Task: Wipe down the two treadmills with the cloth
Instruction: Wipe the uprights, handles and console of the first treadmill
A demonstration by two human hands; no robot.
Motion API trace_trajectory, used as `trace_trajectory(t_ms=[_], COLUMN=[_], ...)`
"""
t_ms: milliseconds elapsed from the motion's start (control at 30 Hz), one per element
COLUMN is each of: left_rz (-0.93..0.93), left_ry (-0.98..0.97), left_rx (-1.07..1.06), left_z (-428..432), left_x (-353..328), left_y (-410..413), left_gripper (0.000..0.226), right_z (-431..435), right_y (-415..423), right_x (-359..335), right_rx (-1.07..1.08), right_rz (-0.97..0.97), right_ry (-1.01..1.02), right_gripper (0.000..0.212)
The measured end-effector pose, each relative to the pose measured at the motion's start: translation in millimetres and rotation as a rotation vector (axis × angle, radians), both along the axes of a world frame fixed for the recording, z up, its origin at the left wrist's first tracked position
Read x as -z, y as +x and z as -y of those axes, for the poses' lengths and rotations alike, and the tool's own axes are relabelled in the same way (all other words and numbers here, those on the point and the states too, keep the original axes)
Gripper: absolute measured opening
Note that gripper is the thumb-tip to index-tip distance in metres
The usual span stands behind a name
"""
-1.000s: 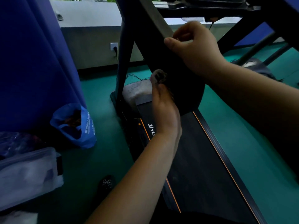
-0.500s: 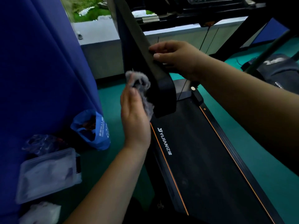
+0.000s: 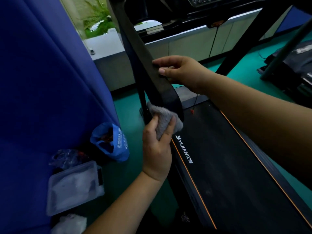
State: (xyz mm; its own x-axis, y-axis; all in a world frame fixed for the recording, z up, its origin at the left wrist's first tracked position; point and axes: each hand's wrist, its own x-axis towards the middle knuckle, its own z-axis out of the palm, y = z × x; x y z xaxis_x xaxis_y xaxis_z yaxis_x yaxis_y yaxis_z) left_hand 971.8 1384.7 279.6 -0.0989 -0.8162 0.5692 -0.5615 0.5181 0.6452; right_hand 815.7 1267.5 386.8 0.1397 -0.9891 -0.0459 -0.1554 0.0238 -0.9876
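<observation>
the left hand [image 3: 157,149] has its grip clamped on the grey cloth [image 3: 162,117], thumb on one side and fingers on the other. the cloth is pressed against the lower end of the slanted black upright [image 3: 143,65] of the near treadmill [image 3: 228,166], just where the upright's rounded foot meets the deck's left edge. higher on the same upright, the right hand [image 3: 182,71] has its grip closed on the upright's right edge, thumb tip on the front face and forefinger lying over the edge above it. the two hands are well apart along the upright, with bare black surface between them. the deck runs away under the right forearm, both side edges lined in orange. left of the upright a narrow strip of green floor [image 3: 128,115] lies before the blue curtain [image 3: 42,81]. a blue bag [image 3: 118,146] sits on that strip at the curtain's hem, and a clear plastic box [image 3: 74,184] lies nearer the camera. a second treadmill [image 3: 297,71] shows at the far right edge, across open green floor.
</observation>
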Motion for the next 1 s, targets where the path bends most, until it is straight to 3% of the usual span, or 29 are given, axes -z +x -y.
trace_trajectory(t_ms=[67, 133, 300, 367, 500, 633, 1000], left_rz=[0.036, -0.065, -0.071, -0.107, -0.067, 0.047, 0.529], left_ry=[-0.066, -0.065, 0.038, 0.099, 0.24, 0.312, 0.209], left_rx=[0.016, -0.018, 0.063, 0.074, 0.066, 0.113, 0.153], left_z=[-9, -11, 33, 56, 98, 151, 325], left_x=[11, 2, -48, -58, -81, -97, -129], left_y=[9, 4, -22, -26, -27, -17, -3], left_gripper=[0.033, 0.036, 0.042, 0.039, 0.034, 0.031, 0.03], right_z=[-2, -7, -43, -68, -94, -93, -90], right_y=[2, 4, 8, 12, 11, 11, 8], right_x=[-1, 1, 18, 25, 37, 42, 46], right_rx=[0.006, 0.061, 0.415, 0.402, 0.26, 0.197, 0.216], right_rz=[-0.002, 0.02, -0.016, -0.049, 0.079, -0.055, 0.072], right_ry=[0.0, 0.006, 0.037, 0.02, 0.001, -0.041, 0.014], right_gripper=[0.035, 0.033, 0.022, 0.02, 0.02, 0.053, 0.058])
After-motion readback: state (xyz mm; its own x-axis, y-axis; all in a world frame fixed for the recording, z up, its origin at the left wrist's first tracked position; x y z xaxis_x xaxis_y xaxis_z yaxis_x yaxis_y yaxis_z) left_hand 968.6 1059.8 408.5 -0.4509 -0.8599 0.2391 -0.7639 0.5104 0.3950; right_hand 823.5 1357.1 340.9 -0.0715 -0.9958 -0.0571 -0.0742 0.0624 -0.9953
